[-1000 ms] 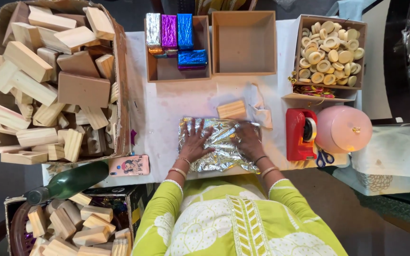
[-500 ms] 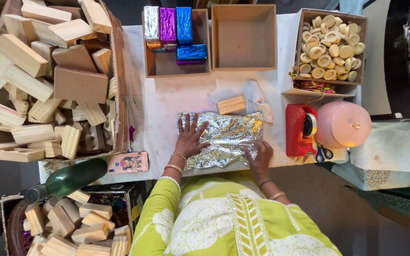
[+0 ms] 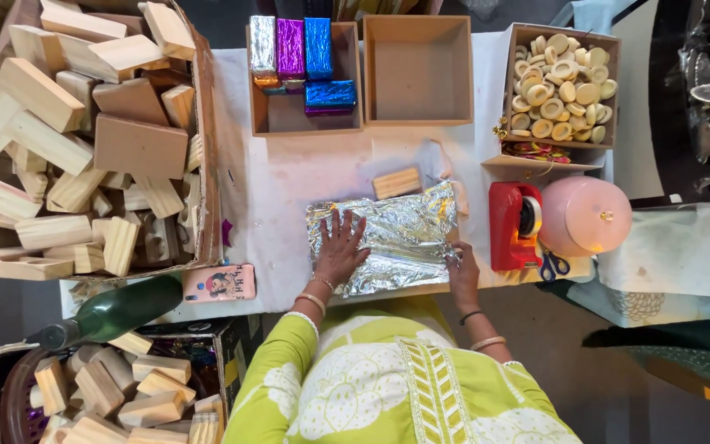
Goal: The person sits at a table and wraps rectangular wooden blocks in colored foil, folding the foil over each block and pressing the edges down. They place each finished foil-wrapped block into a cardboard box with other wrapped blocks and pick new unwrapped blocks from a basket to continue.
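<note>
- crinkly silver foil sheet [image 3: 388, 238] lies flat in the middle of the white table [image 3: 289, 177], close to the near edge
- left hand [image 3: 340, 247] is pressed flat on the left part of the foil, fingers spread out, holding nothing
- right hand [image 3: 462, 267] is at the foil's right near corner, fingers curled at the edge; can't tell if it's really pinching it
- small wooden block [image 3: 397, 182] sits just beyond the foil's far edge, touching or nearly so
- red tape dispenser [image 3: 515, 226] is just right of the foil, with a pink round lid [image 3: 585, 215] beside it and blue-handled scissors [image 3: 552, 265] near them
- far side: a tray with foil-wrapped blocks [image 3: 297, 57] in silver, purple and blue, an empty wooden tray [image 3: 417, 70], and a tray of pale round pieces [image 3: 560, 86]
- left: big cardboard box of plain wooden blocks [image 3: 67, 140], plus a pink phone [image 3: 219, 283] and a green bottle [image 3: 112, 311] nearer in
</note>
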